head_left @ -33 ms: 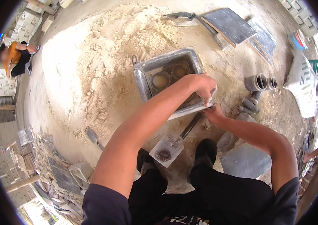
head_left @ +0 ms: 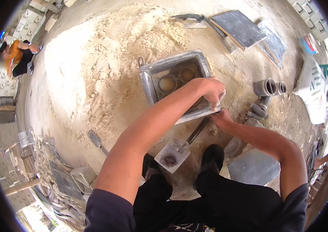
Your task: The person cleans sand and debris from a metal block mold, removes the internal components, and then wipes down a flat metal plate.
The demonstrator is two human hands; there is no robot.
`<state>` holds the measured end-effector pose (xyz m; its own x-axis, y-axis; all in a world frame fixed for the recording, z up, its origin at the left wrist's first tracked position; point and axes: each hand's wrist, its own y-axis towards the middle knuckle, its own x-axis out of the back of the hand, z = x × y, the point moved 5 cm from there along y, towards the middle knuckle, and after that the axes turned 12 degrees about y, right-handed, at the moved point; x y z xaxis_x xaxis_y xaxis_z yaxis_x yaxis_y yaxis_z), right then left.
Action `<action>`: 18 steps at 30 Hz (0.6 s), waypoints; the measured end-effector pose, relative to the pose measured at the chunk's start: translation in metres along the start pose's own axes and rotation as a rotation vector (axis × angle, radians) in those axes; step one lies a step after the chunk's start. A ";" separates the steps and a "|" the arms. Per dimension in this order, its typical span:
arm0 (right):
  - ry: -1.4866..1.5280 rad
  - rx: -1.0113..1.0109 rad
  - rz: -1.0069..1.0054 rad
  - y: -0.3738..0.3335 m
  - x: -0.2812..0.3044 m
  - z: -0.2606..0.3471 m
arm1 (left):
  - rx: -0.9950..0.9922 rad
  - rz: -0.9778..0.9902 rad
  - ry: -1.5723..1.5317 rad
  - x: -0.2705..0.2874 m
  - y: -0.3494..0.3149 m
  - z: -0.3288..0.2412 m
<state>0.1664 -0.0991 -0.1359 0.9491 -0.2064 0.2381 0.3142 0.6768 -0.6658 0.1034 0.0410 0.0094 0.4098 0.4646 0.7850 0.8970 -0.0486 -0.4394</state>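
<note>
A grey box-shaped mould (head_left: 145, 86) rests on the sandy ground, its walls sloping around a recess with two round knobs inside. My left arm reaches across it, and my left hand (head_left: 212, 91) is closed over the right-hand wall near the close corner, thumb pointing down. Just below, my right hand (head_left: 222, 117) has its fingers bunched at the same corner; their tips are partly hidden. A square-bladed trowel (head_left: 171, 155) lies between the mould and my feet, its dark handle running up toward the corner. A metal loop (head_left: 141, 62) sticks out at the mould's far left corner.
Pale loose powder (head_left: 94, 69) is heaped left and beyond. Dark boards (head_left: 238, 29) lie far right, another board (head_left: 253, 167) near my right foot. Pipe pieces (head_left: 265, 87) and a white sack (head_left: 311, 91) stand right. A small trowel (head_left: 95, 138) lies left. A person (head_left: 20, 58) sits far left.
The whole view has shifted very slightly. Both hands stay at the same corner of the mould.
</note>
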 end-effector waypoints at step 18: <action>-0.715 1.068 0.421 0.035 -0.155 0.295 | 1.128 -1.331 -1.179 -0.106 -0.209 0.113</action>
<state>0.0233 0.1651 0.0119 0.6449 0.3399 0.6846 -0.4777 0.8784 0.0139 -0.1464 0.1016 -0.0313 -0.9204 -0.0128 0.3908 -0.1602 0.9241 -0.3470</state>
